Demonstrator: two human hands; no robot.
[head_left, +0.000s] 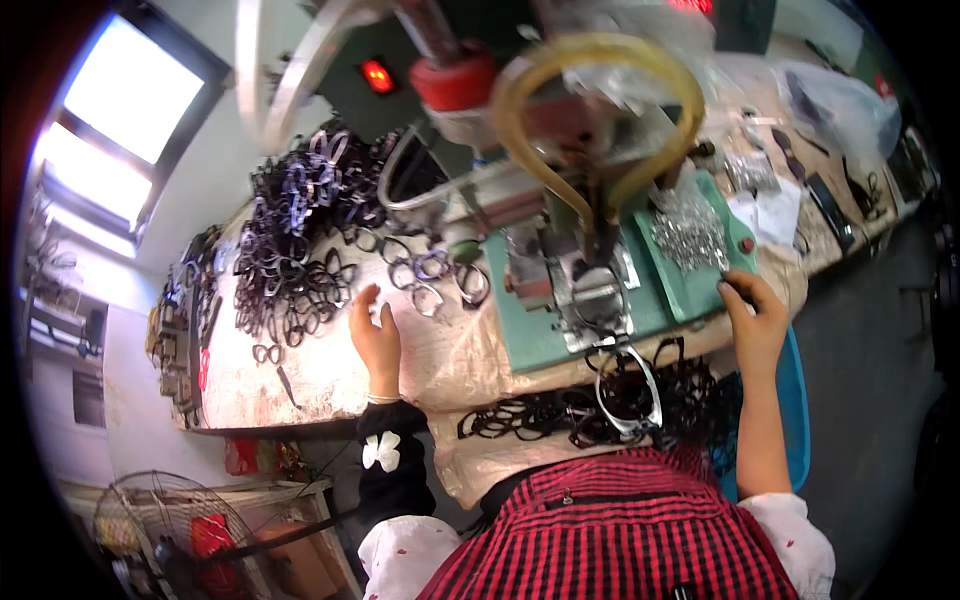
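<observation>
Leftmost, a big heap of dark eyeglass frames (295,235) covers the far left part of the workbench (300,385), thinning toward the middle into single frames lying flat. Just beside the heap's near edge, the left hand (375,335) rests on the bench with fingers spread apart and empty; its fingertips lie close to a pale frame (425,298), though contact cannot be told. A dark sleeve with a white bow (381,450) covers that forearm. Toward the middle, a green machine base (535,330) sits on the bench, carrying a metal press head (580,280) with a yellowish hose (590,75) looping above it. At the bench's near edge, below the machine, a clear-rimmed frame (628,395) lies on a second pile of dark frames (560,410). Further right, a mound of small silvery metal parts (688,232) lies on a green tray (700,290). The right hand (752,318) is at the tray's near right corner, fingers pinched together on something too small to make out.
</observation>
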